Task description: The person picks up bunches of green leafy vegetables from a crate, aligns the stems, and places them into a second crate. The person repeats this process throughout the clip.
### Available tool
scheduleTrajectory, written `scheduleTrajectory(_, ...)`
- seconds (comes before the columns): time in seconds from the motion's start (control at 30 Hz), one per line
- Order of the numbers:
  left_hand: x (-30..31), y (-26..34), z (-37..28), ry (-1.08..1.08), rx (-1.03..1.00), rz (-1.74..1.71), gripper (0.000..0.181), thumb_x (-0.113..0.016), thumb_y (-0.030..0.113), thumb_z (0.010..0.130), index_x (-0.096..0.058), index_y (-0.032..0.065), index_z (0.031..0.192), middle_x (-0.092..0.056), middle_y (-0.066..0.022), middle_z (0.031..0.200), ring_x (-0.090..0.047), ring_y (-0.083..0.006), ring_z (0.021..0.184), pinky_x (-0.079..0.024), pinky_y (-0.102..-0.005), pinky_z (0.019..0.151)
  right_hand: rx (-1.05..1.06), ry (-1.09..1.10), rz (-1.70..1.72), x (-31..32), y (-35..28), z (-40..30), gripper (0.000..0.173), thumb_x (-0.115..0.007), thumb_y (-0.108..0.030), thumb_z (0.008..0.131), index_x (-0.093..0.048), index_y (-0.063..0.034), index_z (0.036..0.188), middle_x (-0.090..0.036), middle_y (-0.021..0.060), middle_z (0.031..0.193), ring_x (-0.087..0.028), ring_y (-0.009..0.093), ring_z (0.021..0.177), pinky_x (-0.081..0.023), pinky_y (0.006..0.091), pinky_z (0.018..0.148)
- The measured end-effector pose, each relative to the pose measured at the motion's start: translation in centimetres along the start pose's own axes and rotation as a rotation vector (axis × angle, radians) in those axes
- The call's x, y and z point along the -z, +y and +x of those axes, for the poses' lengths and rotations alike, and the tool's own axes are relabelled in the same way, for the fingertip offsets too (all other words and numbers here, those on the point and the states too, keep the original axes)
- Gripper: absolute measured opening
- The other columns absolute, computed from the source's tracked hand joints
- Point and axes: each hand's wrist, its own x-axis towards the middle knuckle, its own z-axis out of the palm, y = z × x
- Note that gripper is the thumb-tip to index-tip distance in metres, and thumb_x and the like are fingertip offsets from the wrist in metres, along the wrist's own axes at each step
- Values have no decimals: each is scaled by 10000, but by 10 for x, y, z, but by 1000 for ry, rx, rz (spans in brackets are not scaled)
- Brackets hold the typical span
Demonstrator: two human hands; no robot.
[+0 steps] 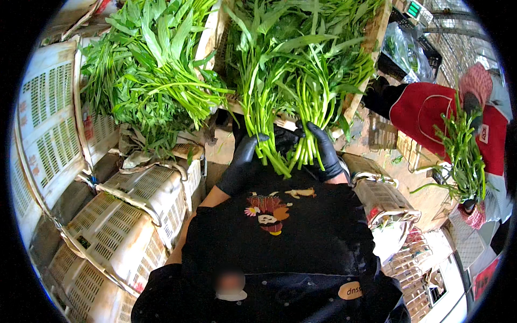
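My left hand (242, 161), in a black glove, grips the stem ends of a bunch of water spinach (260, 109). In its own black glove, my right hand (325, 151) holds a second bunch of leafy stems (313, 105) by the lower ends. Both bunches stand side by side in front of my chest, leaves pointing away from me, and their cut ends nearly touch. Behind them is a crate (373, 36) heaped with more of the same greens (266, 24). Its near rim is partly hidden by the stems.
A large pile of greens (157, 72) lies at the left on plastic crates. White slatted crates (125, 218) stand along my left side, others (375, 189) at my right. A co-worker in a red apron (424, 107) holds greens (464, 157) at the right. A plastic bag (408, 52) sits in a black crate.
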Motion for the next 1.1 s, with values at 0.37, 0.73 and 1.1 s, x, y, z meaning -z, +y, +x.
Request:
scheduleTrajectory(0.37, -33, 12, -21, -55, -61, -334, 214, -533, 148, 760, -499, 4, 913, -549, -88, 903, -531, -154, 761, -426, -281, 669, 113, -145, -689, -4, 10, -15, 249, -555, -116, 775, -526, 8, 989, -559, 42, 937, -508, 112, 842, -395, 249, 773)
scheduleTrajectory(0.73, -45, 48, -19, -67, -102, -107, 311, -578, 72, 729, -475, 16, 1018, -539, -42, 906, -510, -127, 804, -417, -268, 698, 165, -86, -1219, -32, -11, -25, 415, -449, -345, 836, -495, -4, 1068, -534, 98, 1040, -484, 166, 970, -356, 281, 855)
scheduleTrajectory(1.1, -54, 59, -7, -203, -52, -40, 406, -595, 108, 713, -451, 11, 1080, -532, -45, 973, -507, -151, 867, -405, -283, 758, 701, 21, -1132, 5, 12, 9, 467, -466, -261, 828, -315, 13, 1175, -404, 207, 1110, -387, 329, 1032, -281, 360, 890)
